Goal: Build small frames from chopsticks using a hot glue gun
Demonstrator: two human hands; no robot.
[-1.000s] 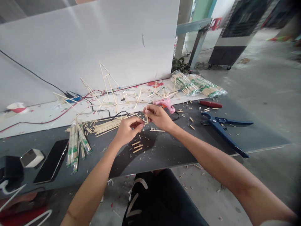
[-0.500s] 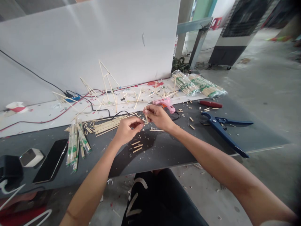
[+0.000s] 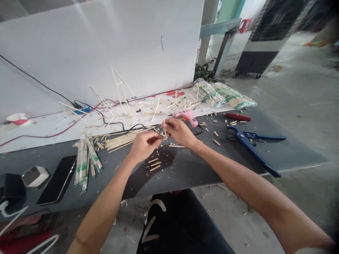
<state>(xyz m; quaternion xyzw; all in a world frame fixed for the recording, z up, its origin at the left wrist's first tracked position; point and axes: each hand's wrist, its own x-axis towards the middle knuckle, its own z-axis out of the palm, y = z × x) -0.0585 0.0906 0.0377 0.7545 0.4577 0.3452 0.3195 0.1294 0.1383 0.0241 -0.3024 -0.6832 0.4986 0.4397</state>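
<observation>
Between the thumb and fingers of my right hand (image 3: 177,131), a short wooden stick (image 3: 165,131) stands nearly upright. My left hand (image 3: 147,144) is pinched close to the stick's lower end; whatever lies between its fingertips is too small to make out. The two hands nearly meet above the dark table. Below them are several short cut stick pieces (image 3: 155,164). A pile of longer sticks (image 3: 120,141) lies just behind my left hand, and a pink glue gun (image 3: 187,116) rests beyond my right hand.
Blue cutters (image 3: 254,146) and a red-handled tool (image 3: 237,116) lie to the right. Wrapped stick packs (image 3: 84,162) and a phone (image 3: 57,180) sit on the left. Stick frames (image 3: 122,92) stand along the white back strip, near cables and more packs (image 3: 222,94).
</observation>
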